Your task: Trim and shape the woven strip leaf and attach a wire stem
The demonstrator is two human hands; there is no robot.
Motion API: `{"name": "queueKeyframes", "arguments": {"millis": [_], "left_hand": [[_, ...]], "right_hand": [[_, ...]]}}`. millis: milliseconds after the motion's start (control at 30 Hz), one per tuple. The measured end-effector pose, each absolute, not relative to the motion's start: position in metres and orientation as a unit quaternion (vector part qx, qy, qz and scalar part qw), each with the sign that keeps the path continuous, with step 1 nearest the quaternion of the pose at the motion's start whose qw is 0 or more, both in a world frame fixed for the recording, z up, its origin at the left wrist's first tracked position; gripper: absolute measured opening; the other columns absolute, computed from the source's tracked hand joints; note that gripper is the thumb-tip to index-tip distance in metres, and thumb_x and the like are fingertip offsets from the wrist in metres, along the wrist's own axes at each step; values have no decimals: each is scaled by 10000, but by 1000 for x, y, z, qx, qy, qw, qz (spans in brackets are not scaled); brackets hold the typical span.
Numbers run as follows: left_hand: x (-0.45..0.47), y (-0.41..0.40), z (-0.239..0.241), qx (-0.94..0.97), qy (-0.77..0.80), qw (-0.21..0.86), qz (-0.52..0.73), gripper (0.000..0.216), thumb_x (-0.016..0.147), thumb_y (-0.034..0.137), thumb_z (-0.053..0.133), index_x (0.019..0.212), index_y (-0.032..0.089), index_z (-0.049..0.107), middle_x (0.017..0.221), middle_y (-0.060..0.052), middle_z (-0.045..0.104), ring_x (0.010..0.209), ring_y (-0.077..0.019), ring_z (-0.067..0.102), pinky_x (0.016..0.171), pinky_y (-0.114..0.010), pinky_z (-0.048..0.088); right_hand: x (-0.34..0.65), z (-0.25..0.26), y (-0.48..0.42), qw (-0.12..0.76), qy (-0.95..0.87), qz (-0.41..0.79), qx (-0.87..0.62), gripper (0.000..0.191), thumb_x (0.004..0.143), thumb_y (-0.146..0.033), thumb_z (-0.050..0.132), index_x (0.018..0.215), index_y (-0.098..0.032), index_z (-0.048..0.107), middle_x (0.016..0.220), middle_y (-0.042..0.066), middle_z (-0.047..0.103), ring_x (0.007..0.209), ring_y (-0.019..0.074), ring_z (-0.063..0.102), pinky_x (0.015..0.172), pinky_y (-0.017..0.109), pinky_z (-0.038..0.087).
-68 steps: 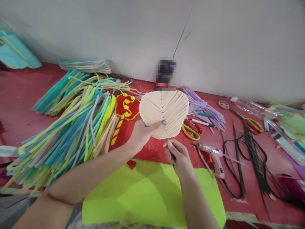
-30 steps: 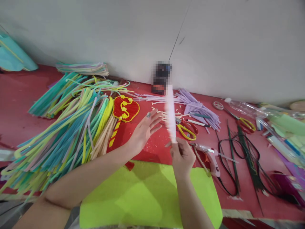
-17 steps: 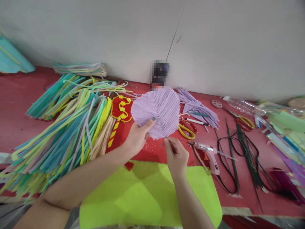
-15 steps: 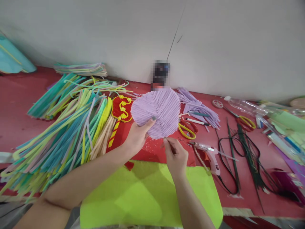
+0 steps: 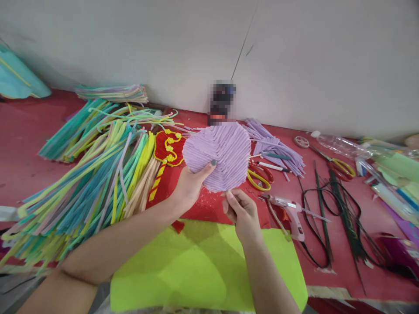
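Note:
My left hand grips a lilac fan-shaped piece made of pipe cleaners laid side by side, its thumb on the front face and its fingers mostly hidden behind. At the lower edge of that piece, my right hand pinches with thumb and forefinger; its other fingers are curled. Beneath both hands lie a red sheet and a yellow-green mat. Left of the lilac piece rests a red and yellow pipe-cleaner fan with a striped handle.
Loose multicoloured pipe cleaners cover the table's left side. Lilac pipe cleaners, yellow-handled scissors and a white pen lie to the right. A glue gun, its black cord, green wires and a plastic bottle lie farther right.
The view has shifted slightly. My right hand's lower fingers have shifted and show more openly, while its fingertips stay at the lilac piece's lower edge. My left hand keeps its grip.

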State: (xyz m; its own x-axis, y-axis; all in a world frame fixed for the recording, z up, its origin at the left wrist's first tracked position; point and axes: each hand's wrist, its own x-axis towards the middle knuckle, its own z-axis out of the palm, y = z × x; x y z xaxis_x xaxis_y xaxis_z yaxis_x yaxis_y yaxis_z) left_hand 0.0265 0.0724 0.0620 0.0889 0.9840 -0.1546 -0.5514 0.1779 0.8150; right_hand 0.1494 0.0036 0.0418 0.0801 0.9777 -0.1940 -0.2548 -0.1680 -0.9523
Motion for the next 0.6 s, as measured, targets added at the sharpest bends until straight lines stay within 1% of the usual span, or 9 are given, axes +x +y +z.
{"name": "queueKeyframes", "arguments": {"millis": [167,300,367,600], "left_hand": [[27,72,64,291,361,675,574,459,642,288,739,1076,175,643,990,-55,700,1010,-219,616,959,-397,430],[27,72,65,294,364,676,569,483,632,291,745,1087,171,638,985,-60,700,992,-224,621,946,-403,439],[26,72,64,303,368,672,566,481,634,299,744,1085,169,639,990,-64,699,994,-225,620,944,-404,442],[25,73,61,328,382,659,559,494,640,323,735,1096,163,633,1037,-87,685,1025,-229,606,945,-400,436]], "right_hand": [[152,41,6,521,-309,662,-441,247,756,-409,641,747,-169,582,456,-77,459,309,6,156,304,163,99],[152,39,6,514,-289,688,-424,241,753,-405,645,751,-172,582,453,-84,445,300,3,131,296,164,90],[152,39,6,517,-298,678,-429,237,757,-402,643,750,-172,583,453,-83,447,304,4,140,300,163,92],[153,39,5,519,-361,588,-504,257,766,-413,635,728,-165,580,465,-61,463,345,20,217,331,167,128]]}}
